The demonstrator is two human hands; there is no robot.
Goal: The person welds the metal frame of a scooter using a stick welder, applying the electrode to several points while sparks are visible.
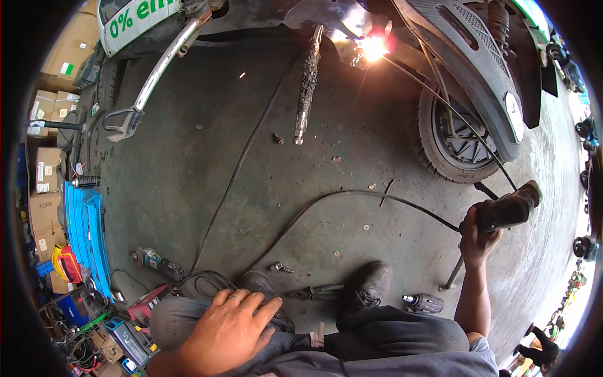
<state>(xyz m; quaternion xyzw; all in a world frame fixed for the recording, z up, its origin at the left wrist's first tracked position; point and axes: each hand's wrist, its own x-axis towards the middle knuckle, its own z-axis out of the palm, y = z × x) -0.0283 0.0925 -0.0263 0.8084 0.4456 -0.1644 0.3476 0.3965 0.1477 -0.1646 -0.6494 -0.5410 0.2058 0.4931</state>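
My right hand (477,239) is closed around a black welding electrode holder (505,212) at the right. A long thin electrode (465,116) runs from it up and left to a glaring arc (375,47) on a metal part under a vehicle. Sparks fall below the arc, and its glare hides the joint. My left hand (229,330), with a ring on one finger, lies palm down on my left knee, fingers stretched out and holding nothing. Beside the arc, a dark, rough-coated metal tube (308,81) hangs from the vehicle. A black cable (352,193) curves across the floor to the holder.
A scooter wheel (461,138) stands at the upper right. An angle grinder (157,261) lies left of my boots (370,283), and a dark power tool (424,303) lies to their right. Blue panels (88,239) and cardboard boxes (47,220) line the left; a silver bar (160,69) juts down there.
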